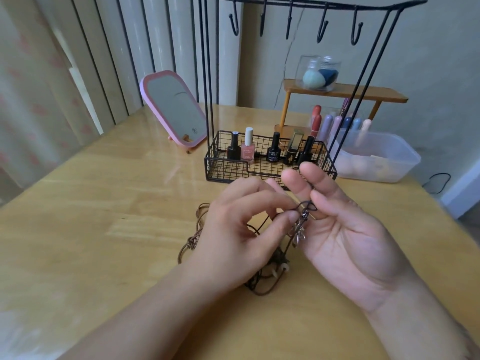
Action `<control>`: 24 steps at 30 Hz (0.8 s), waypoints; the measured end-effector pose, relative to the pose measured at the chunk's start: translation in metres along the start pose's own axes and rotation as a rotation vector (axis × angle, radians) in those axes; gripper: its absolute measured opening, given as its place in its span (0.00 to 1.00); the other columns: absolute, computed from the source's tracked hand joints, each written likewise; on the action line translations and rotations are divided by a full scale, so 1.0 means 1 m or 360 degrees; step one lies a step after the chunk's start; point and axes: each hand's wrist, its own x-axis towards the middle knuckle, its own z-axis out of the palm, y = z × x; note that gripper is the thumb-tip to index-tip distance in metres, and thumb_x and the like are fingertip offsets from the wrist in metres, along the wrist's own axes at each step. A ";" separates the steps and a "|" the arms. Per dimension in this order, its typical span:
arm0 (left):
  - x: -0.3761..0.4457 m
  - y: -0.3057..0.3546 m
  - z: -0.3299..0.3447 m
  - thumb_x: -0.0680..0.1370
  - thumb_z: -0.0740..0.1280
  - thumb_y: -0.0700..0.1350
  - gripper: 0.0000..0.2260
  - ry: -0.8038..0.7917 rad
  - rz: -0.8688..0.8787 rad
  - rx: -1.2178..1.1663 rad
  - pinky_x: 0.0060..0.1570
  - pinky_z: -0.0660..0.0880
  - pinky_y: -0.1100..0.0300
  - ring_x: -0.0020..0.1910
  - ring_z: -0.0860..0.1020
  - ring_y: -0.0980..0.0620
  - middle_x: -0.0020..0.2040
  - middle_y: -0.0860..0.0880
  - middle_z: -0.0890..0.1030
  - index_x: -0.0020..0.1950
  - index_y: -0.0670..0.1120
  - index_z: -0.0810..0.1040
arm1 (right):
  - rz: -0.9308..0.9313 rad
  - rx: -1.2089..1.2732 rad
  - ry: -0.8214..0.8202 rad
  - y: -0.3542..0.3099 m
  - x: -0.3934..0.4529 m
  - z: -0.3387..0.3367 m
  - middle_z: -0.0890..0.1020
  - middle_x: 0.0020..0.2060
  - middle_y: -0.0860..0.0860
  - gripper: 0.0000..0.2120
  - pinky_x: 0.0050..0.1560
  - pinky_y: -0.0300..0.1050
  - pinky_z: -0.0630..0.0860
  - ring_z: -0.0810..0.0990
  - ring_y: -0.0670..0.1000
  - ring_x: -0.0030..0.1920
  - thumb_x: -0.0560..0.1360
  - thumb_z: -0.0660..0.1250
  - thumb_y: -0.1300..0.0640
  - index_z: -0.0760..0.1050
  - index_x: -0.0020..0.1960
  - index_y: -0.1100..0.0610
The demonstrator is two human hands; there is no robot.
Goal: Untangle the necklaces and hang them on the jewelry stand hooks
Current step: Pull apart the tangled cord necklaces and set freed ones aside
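Observation:
A tangle of brown cord necklaces (262, 279) lies on the wooden table (104, 229) just in front of me. My left hand (233, 229) pinches a dark cord near a small metal pendant (300, 227) that dangles between both hands. My right hand (345, 229) is palm up, with a loop of the same cord caught between thumb and fingers. Behind the hands stands the black wire jewelry stand (270, 162). Its hooks (322, 27) along the top bar are all bare.
Nail polish bottles (248, 146) stand in the stand's basket. A pink mirror (172, 110) leans at the back left. A clear plastic tub (376, 159) and a small wooden shelf (345, 93) with a jar of sponges sit at the back right.

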 end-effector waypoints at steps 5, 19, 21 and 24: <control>0.002 0.001 -0.002 0.78 0.69 0.40 0.04 0.0030 -0.0286 -0.0525 0.43 0.73 0.62 0.39 0.80 0.54 0.38 0.54 0.83 0.44 0.46 0.81 | -0.0047 -0.0271 0.0211 -0.006 0.001 -0.002 0.86 0.50 0.57 0.15 0.68 0.54 0.73 0.84 0.54 0.57 0.65 0.67 0.61 0.86 0.49 0.56; 0.010 -0.005 -0.005 0.78 0.62 0.39 0.02 0.0135 -0.0713 -0.1154 0.29 0.56 0.56 0.28 0.59 0.54 0.29 0.52 0.63 0.46 0.42 0.74 | -0.0248 -0.1405 0.0400 -0.011 -0.006 0.000 0.86 0.51 0.44 0.20 0.39 0.44 0.83 0.85 0.48 0.39 0.75 0.65 0.74 0.80 0.57 0.51; 0.010 -0.005 -0.005 0.78 0.62 0.40 0.02 0.0124 -0.0732 -0.1147 0.28 0.56 0.59 0.28 0.58 0.54 0.29 0.52 0.63 0.46 0.42 0.74 | -0.0254 -0.1400 0.0409 -0.010 -0.006 -0.002 0.86 0.51 0.45 0.20 0.36 0.42 0.82 0.84 0.47 0.37 0.73 0.68 0.73 0.80 0.57 0.52; 0.010 -0.006 -0.006 0.78 0.62 0.41 0.03 0.0099 -0.0754 -0.1149 0.26 0.58 0.66 0.26 0.60 0.57 0.30 0.49 0.65 0.48 0.41 0.73 | -0.0254 -0.1347 0.0412 -0.010 -0.006 -0.002 0.86 0.52 0.46 0.20 0.35 0.42 0.82 0.84 0.46 0.37 0.70 0.71 0.71 0.80 0.58 0.54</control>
